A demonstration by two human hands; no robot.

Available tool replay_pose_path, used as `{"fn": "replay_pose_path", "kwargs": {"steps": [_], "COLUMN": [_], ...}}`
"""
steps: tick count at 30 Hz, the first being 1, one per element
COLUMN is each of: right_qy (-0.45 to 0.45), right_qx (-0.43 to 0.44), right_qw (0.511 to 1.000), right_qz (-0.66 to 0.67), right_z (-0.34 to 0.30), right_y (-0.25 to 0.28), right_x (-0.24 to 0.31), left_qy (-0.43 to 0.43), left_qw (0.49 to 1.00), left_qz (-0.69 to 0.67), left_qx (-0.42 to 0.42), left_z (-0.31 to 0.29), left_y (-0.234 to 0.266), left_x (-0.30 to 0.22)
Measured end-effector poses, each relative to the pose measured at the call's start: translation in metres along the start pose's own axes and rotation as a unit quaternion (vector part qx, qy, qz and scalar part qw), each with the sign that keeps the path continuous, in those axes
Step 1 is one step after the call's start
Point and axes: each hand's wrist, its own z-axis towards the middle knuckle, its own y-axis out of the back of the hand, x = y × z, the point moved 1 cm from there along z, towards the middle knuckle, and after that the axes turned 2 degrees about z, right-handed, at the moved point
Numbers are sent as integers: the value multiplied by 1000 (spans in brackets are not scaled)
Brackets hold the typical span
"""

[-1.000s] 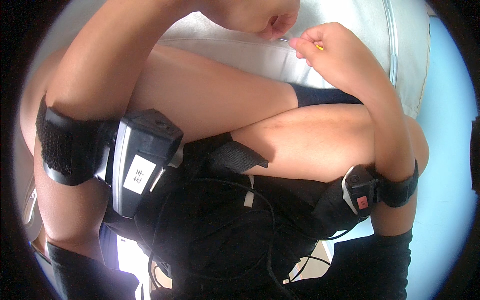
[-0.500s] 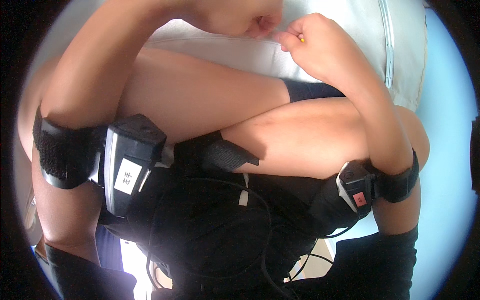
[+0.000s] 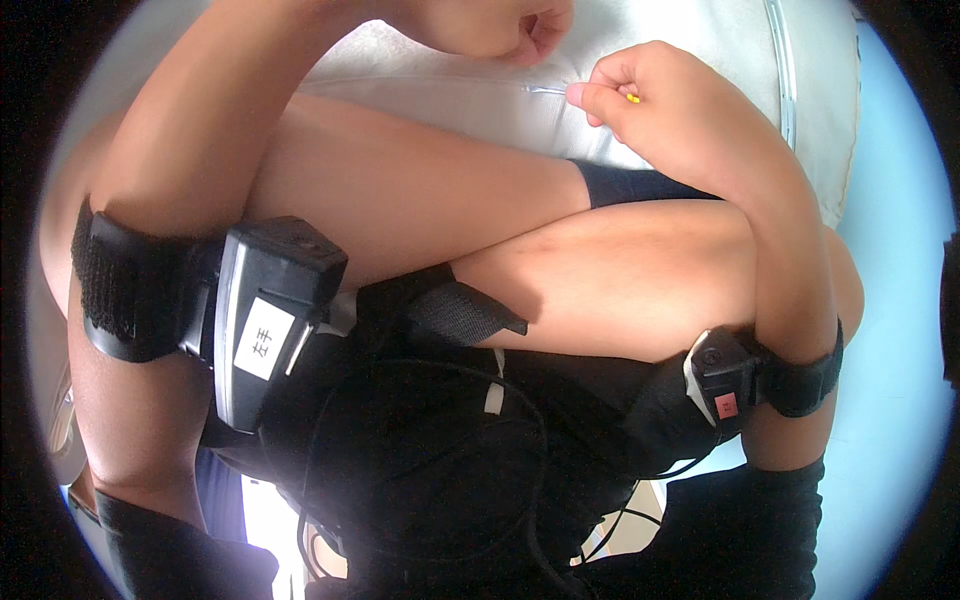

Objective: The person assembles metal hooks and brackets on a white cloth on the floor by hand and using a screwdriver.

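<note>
My left hand (image 3: 480,28) is at the top edge, fingers curled inward; what it holds, if anything, is hidden. To its right, my right hand (image 3: 665,105) is closed in a pinch on a thin tool. A slender pale shaft (image 3: 548,91) sticks out from its fingertips toward the left, and a bit of yellow shows between the curled fingers. The kind of tool cannot be made out. A small gap lies between the two hands. Both are over a white, smooth-looking cover (image 3: 430,70) with a seam or zip line at its right.
My crossed bare legs (image 3: 610,275) lie below the hands. A black strapped device (image 3: 280,320) sits on the left forearm, another (image 3: 722,375) on the right. Black cables (image 3: 535,440) run across my dark clothing. A light blue surface (image 3: 890,300) lies at the far right.
My right hand has moved right and slightly down, away from my left hand, bringing the thin shaft into view. My left hand has shifted slightly up.
</note>
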Motion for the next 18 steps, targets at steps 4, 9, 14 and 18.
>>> {"fn": "replay_pose_path", "kwargs": {"steps": [4,9,14,18], "right_qy": [-4,48,61,-27], "right_qx": [21,-26,-3,37], "right_qw": [1000,998,996,996], "right_qz": [-20,28,69,72], "right_z": [1,1,5,2], "right_y": [7,1,-2,-6], "right_x": [8,-5,2,15], "left_qy": [-11,-19,48,107], "left_qw": [1000,999,998,993], "left_qz": [-4,30,32,25], "left_qx": [-3,-23,29,39], "left_z": [-1,-4,2,-3], "left_y": [3,1,12,10], "left_x": [-5,-4,-22,-23]}}
